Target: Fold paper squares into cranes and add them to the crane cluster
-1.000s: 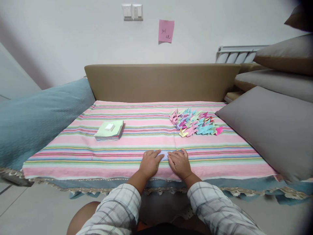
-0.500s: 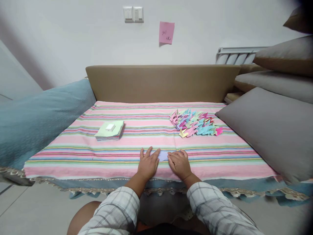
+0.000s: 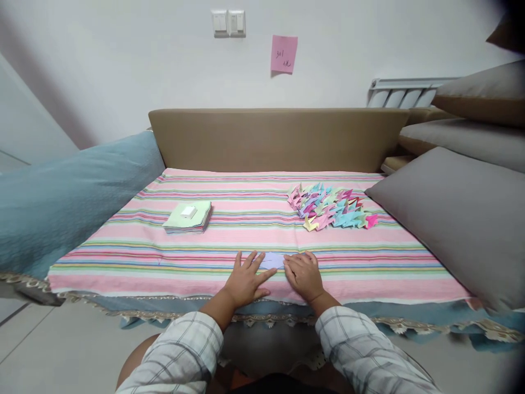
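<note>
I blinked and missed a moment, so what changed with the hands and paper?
The left hand shifted leftward and slightly back, its fingers spreading, baring more of the lilac paper. The right hand stayed at that paper's right end; the paper stack and folded paper shapes stayed put.

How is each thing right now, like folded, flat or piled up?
Purple paper: flat, partly covered
Left hand: palm down, fingers spread
Right hand: fingers bent, on purple paper
Paper stack: piled, white block on top
Paper figures: folded, bunched together
Striped cloth: spread out, slightly wrinkled
Grey cushions: piled up
Pink note: stuck to wall
Switches: on or off, can't tell
</note>
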The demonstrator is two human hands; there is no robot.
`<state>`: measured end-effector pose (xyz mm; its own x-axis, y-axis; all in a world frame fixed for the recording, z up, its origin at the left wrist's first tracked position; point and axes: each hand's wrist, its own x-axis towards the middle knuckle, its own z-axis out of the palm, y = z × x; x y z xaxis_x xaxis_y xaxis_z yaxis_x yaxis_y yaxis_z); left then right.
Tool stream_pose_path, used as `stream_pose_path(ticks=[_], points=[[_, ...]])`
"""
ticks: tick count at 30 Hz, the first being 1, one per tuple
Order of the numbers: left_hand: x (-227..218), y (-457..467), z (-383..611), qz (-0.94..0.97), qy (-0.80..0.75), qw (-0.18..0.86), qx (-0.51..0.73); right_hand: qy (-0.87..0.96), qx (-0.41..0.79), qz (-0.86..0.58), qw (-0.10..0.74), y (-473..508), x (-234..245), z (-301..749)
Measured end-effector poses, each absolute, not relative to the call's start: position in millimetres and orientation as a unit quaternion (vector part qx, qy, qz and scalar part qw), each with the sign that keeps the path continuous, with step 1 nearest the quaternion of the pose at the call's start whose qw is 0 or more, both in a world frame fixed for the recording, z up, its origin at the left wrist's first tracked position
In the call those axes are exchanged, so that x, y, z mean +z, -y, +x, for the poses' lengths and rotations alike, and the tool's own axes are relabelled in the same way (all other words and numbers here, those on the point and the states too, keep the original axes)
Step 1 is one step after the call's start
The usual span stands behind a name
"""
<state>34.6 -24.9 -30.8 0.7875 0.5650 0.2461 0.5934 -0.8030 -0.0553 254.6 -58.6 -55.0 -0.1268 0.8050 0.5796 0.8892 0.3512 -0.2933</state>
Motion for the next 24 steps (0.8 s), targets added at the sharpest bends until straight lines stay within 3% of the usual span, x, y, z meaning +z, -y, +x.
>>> stream_pose_path(ticks=[16,24], points=[[-28.9,25.6,35.7,-0.939,0.321,0.048,-0.113,0.683,-0.101,-0.610,0.389,61.4,-59.1,263.0],[-32.5,23.8,35.6,-0.938,0.328,0.038,-0.106,0.828,-0.050,-0.492,0.263,64.5,-53.9,258.5]])
